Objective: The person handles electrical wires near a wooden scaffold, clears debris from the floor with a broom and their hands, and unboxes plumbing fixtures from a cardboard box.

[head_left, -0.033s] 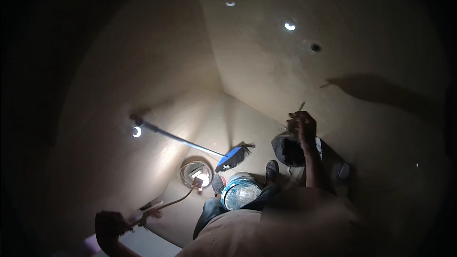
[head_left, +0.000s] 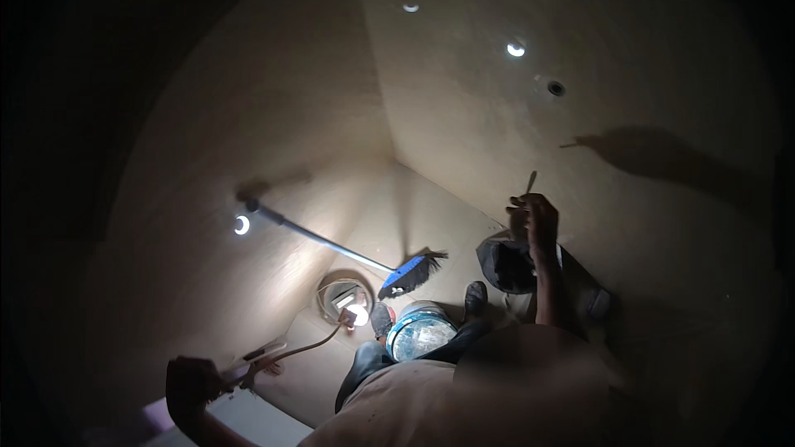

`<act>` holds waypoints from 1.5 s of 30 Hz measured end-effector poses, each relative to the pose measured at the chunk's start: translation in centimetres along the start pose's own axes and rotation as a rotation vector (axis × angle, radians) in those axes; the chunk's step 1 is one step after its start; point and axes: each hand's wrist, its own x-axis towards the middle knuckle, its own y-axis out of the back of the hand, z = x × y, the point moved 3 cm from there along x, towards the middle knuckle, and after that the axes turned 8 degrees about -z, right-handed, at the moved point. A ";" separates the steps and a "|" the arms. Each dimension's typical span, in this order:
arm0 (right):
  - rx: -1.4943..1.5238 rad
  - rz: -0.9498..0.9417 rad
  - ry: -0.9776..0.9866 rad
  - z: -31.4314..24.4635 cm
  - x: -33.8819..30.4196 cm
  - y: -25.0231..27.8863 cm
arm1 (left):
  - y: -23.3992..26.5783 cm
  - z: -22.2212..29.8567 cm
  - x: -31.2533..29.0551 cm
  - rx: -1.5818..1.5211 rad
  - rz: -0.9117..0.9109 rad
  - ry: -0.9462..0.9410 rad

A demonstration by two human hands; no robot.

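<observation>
My left hand [head_left: 195,382], at the lower left, is closed round the near end of a corded lamp. From there the cord [head_left: 310,351] curves to a glowing bulb [head_left: 357,315] low over the floor. My right hand [head_left: 537,219] is raised on the right, in front of the wall, with its fingers pinching a thin stick-like tool [head_left: 532,182]. The tool points upward, and its kind cannot be made out. Below that hand is a dark bag or bin [head_left: 500,262]. A shadow of the hand and tool [head_left: 642,153] falls on the right wall.
A broom [head_left: 406,275] with a blue head and black bristles leans against the left wall [head_left: 273,141]. A blue, paint-smeared bucket [head_left: 421,335] stands between my legs. Beside the bulb is a round bucket [head_left: 344,288]. The right wall has a dark round hole [head_left: 556,88] and small bright lights.
The view has shifted slightly. My right hand has turned a little, and more of the thin tool shows above its fingers. My left hand keeps its hold on the lamp.
</observation>
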 end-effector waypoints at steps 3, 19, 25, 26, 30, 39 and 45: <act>0.138 0.072 -0.052 -3.2 -1.6 -1.2 | 2.4 6.9 -5.7 0.112 -0.010 -0.070; 0.234 0.273 0.255 -15.3 3.3 -6.2 | 12.6 22.3 -23.9 0.929 -0.082 -0.331; 0.301 0.091 0.151 -15.9 4.1 -6.6 | 10.9 21.4 -22.3 1.095 0.040 -0.493; 0.319 0.176 0.205 -14.9 4.0 -6.7 | 10.6 21.6 -22.1 1.313 0.005 -0.458; 0.375 0.323 0.323 -14.0 4.1 -7.8 | 8.5 23.4 -19.5 1.209 0.067 -0.416; 0.345 0.099 0.217 -13.1 2.7 -6.0 | 3.8 27.2 -14.3 0.471 0.184 -0.201; 0.283 0.054 0.179 -12.3 -1.1 -7.9 | 3.0 26.6 -14.1 0.253 0.032 -0.426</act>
